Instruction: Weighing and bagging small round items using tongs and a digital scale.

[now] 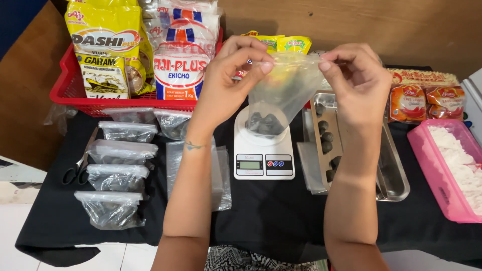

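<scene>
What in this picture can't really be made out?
- Scale: its small display is too tiny to read in the head view.
- Dark round pieces in the clear bag, pinched by left hand and right hand: kind unclear through the film.
- Pink tub: cut off by the right edge.
- Scissors: partly hidden by filled bags.

Clear plastic bag of dark balls, upright on scale.

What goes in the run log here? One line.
left hand + right hand: pinch clear plastic bag of small dark balls | bag bottom on white digital scale
</scene>
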